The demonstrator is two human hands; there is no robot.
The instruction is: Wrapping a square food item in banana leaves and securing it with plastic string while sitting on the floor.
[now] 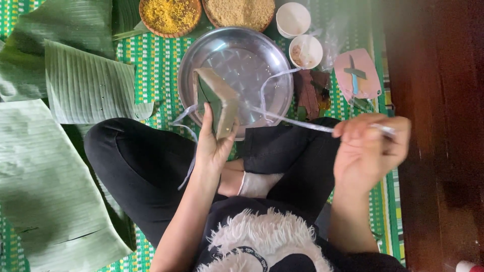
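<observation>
Above the crossed legs, just over the near rim of the round metal tray, a leaf-wrapped parcel is held upright in the grip of the left hand, thumb on one face and fingers curled behind the other. A pale strip of string runs from the parcel away to the right hand, whose grip is clenched on the string's far end and drawn out to the side; that hand is blurred, so the exact finger hold cannot be told. Loose loops of the same string hang below the left grip and lie across the tray.

For a tidy tie, the string is best kept taut and in line with the parcel's face, while the left grip is pressed on the folded edges so that nothing opens. Tension should be steady, as a jerk could tear the leaf. Beyond the tray stand two baskets of grain and two white cups; banana leaves lie well off the left grip on the green woven mat.
</observation>
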